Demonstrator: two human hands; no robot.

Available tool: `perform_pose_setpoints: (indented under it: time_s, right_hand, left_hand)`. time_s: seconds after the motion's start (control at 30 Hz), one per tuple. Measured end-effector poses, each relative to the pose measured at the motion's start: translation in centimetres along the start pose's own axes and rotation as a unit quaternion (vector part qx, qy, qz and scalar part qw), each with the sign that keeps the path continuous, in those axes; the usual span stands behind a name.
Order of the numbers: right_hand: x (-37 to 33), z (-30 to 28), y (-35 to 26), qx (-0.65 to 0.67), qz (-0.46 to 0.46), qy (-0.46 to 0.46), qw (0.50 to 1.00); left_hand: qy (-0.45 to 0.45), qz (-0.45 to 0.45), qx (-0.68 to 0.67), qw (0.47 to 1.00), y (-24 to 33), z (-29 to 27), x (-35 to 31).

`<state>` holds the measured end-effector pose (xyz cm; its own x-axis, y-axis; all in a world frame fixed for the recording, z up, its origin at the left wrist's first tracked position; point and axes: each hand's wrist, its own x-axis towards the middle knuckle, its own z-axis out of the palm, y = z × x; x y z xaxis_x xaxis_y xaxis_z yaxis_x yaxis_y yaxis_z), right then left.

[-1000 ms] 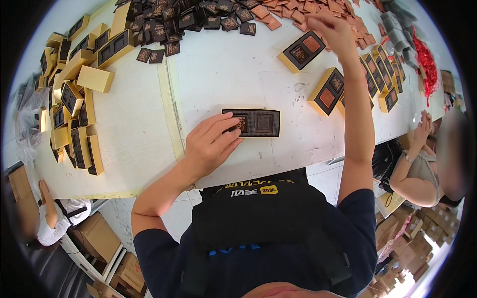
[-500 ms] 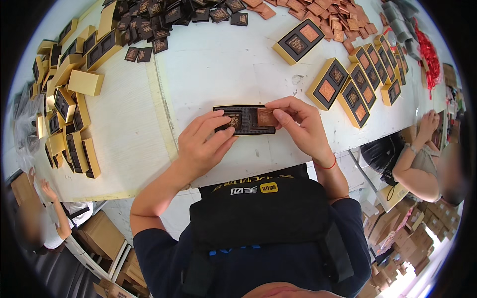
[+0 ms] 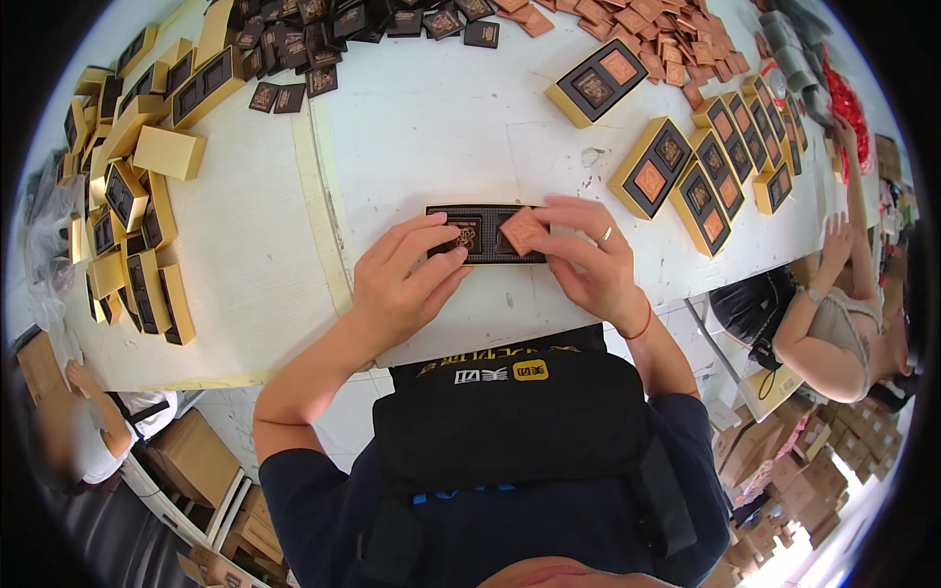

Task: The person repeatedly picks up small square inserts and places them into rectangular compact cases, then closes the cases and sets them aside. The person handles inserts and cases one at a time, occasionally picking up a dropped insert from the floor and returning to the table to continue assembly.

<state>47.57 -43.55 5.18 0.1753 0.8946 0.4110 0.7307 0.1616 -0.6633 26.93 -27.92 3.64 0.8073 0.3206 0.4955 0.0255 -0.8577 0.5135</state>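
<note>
Right hand [image 3: 591,260] pinched an orange square [image 3: 522,231], askew over the unfilled right slot [image 3: 504,251] of the near box [image 3: 488,237]; left hand [image 3: 394,279] covered the seated dark square [image 3: 472,238], grip unclear. Several boxes at right [image 3: 660,168] were filled.

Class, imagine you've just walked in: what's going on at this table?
A person's left hand rests at an open gold-edged box, fingers over a dark square in its left compartment. The right hand holds an orange-brown square, turned askew over the right compartment. Boxes holding both colours stand to the right, more gold boxes are heaped on the left, and loose squares lie across the far side.
</note>
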Motion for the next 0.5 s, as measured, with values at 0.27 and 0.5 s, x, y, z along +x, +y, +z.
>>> perform_pose_setpoints:
  time_s: [0.27, 0.5]
  right_hand:
    - [-0.9, 0.2, -1.1, 0.011, 0.1, 0.026, 0.995]
    - [1.9, -0.9, -1.5, -0.066, 0.052, -0.093, 0.992]
  left_hand:
    - [-0.023, -0.006, -0.008, 1.0, -0.1, -0.2, -0.2]
    - [-0.021, -0.007, -0.007, 1.0, -0.1, -0.2, -0.1]
